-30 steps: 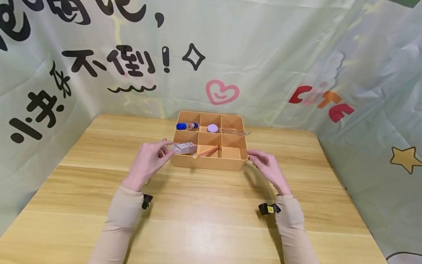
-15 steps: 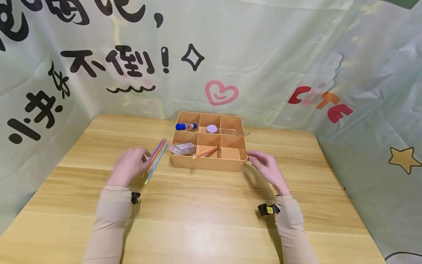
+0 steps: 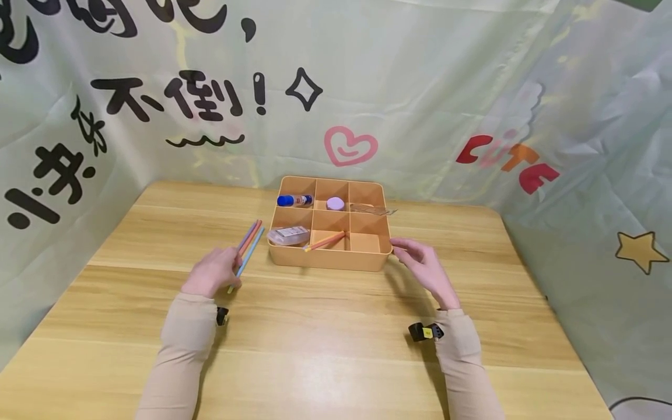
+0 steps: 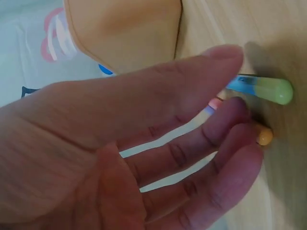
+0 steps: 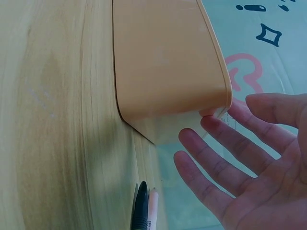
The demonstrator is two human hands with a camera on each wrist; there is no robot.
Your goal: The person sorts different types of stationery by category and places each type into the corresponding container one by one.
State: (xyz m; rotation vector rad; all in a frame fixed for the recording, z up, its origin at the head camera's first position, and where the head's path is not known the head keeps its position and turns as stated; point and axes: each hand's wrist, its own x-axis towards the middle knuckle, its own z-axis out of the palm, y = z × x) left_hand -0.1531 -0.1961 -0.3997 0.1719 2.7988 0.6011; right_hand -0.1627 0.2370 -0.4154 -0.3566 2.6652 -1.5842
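My left hand (image 3: 214,271) reaches down over a few slim coloured pencils lying on the table left of the organizer. The blue pencil (image 3: 251,251) has a rounded green end; purple and reddish ones lie beside it. In the left wrist view, a gap shows between thumb and bent fingers, with the blue pencil (image 4: 254,87) behind the thumb tip and an orange end (image 4: 265,136) past the fingertips. My right hand (image 3: 426,271) has its fingers extended at the front right corner of the tan organizer (image 3: 336,261); a fingertip touches its wall.
The organizer's compartments hold a blue-capped glue stick (image 3: 295,200), a round lilac item (image 3: 335,203), a clear flat piece (image 3: 373,209), a clear box with a label (image 3: 289,235) and orange pencils (image 3: 324,241). A dark pen-like thing (image 5: 141,206) shows in the right wrist view.
My left hand has left the clear box in the front left compartment, moved left and down, and come over the pencils. The right hand stays at the organizer's corner.
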